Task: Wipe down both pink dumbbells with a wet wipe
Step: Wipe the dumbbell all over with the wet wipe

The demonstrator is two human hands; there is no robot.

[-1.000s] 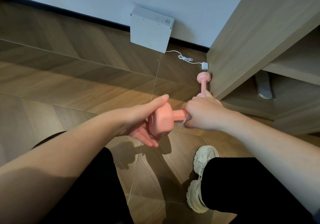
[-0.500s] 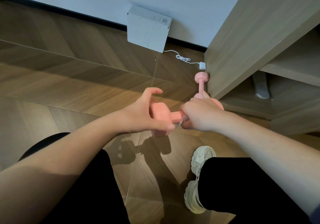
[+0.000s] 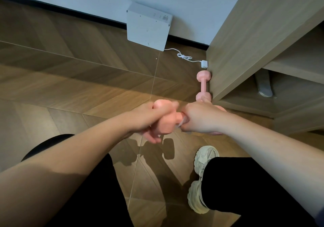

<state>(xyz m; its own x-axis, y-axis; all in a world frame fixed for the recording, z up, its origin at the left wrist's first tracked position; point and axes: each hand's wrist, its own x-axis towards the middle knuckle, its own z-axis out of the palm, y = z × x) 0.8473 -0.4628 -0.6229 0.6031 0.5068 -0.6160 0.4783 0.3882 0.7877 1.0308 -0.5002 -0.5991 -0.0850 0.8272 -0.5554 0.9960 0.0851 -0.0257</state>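
Note:
I hold one pink dumbbell (image 3: 168, 122) level above the floor between both hands. My left hand (image 3: 149, 119) grips its left head, blurred by motion. My right hand (image 3: 199, 119) is curled round the handle, and a bit of whitish wet wipe (image 3: 182, 123) shows at the fingers. The dumbbell's right head is mostly hidden behind my right hand. The second pink dumbbell (image 3: 203, 84) lies on the floor against the side of the wooden cabinet (image 3: 245, 39).
A white flat box (image 3: 148, 26) leans on the wall, with a white cable and plug (image 3: 204, 63) trailing to the cabinet. A grey object (image 3: 263, 84) lies in the cabinet's lower shelf. My legs in black trousers and a pale sneaker (image 3: 201, 177) are below.
My left hand went from cupping the dumbbell's left head with fingers spread to wrapping round it, turning on it. My right hand stays on the handle.

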